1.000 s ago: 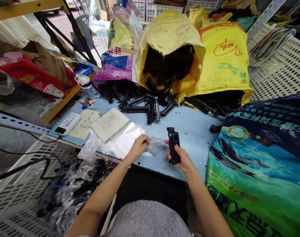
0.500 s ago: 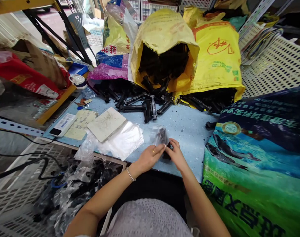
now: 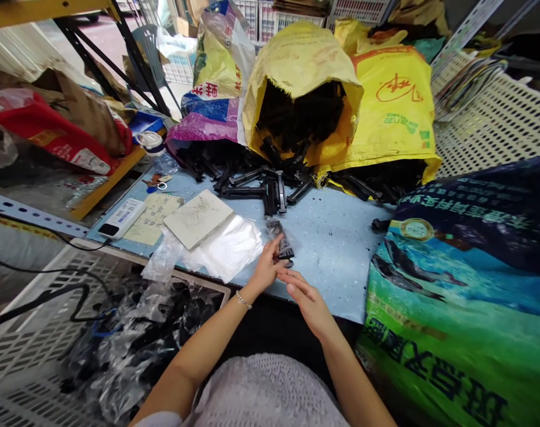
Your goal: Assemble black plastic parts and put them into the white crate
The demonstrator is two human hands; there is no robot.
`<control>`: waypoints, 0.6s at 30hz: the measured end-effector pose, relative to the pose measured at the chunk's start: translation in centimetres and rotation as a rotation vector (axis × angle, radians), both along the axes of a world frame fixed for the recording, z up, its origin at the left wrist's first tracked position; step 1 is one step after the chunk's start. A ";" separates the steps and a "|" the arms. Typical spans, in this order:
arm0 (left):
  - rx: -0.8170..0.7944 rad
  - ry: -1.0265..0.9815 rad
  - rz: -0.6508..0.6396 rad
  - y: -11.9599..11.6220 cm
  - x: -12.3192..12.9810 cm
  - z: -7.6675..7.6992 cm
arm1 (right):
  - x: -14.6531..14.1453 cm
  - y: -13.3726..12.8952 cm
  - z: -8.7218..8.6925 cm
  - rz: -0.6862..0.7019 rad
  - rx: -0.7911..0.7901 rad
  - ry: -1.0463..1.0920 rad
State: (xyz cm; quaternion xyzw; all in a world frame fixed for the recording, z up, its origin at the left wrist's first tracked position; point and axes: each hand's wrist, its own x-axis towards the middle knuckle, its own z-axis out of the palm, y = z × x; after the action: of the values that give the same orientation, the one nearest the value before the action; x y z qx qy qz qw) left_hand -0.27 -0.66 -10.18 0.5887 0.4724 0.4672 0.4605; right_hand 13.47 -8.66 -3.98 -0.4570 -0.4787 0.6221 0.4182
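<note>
A clear plastic bag [image 3: 286, 240] with black plastic parts inside lies at the middle of the blue table. My left hand [image 3: 266, 267] grips its left side, thumb and fingers at the near end. My right hand [image 3: 306, 299] is just below that end, its fingers stretched out and touching or almost touching my left fingertips; I see nothing held in it. Left of my hands is a stack of flat clear bags [image 3: 227, 246], partly under a pale square board [image 3: 198, 218]. Loose black plastic parts [image 3: 281, 191] lie beyond the bag.
Open yellow sacks [image 3: 305, 56] of black parts stand at the back. A blue-green sack [image 3: 430, 308] rises on the right. Below the table's left edge, a white crate [image 3: 25, 356] holds filled bags [image 3: 131, 338]. A white device [image 3: 122, 218] lies at the left.
The bag has shifted left and away from me and now lies flatter. My left hand moved slightly left with it. My right hand has come off the bag and drawn nearer to me, fingers straightened.
</note>
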 end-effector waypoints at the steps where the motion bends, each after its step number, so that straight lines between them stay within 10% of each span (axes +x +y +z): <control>1: -0.026 -0.006 -0.019 0.2 -0.2 0.5 | 0.2 0.0 0.0 -0.014 0.021 -0.008; 5: -0.138 -0.004 -0.038 -2.3 -4.5 5.8 | 1.6 1.1 -0.7 -0.268 0.092 -0.024; 8: -0.251 0.206 -0.204 -7.9 -12.3 10.5 | 2.9 3.0 -1.6 -0.280 0.068 -0.076; 10: -0.349 0.470 -0.281 -12.2 -18.6 10.7 | 3.0 5.5 -2.1 -0.230 0.044 -0.188; 15: -0.866 1.229 -0.071 -21.2 -30.6 -0.5 | 0.1 15.5 -2.5 -0.239 -0.028 -0.579; 18: -1.063 1.258 -0.024 -25.3 -32.8 -6.1 | -2.4 21.1 -2.3 -0.284 -0.058 -0.630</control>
State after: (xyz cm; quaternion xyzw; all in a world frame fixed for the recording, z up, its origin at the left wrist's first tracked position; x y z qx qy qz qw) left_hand -33.03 -25.99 -16.29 0.4488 0.7939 -0.2408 0.3322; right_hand 11.09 12.46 -6.28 -0.7005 -0.4977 0.3995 0.3193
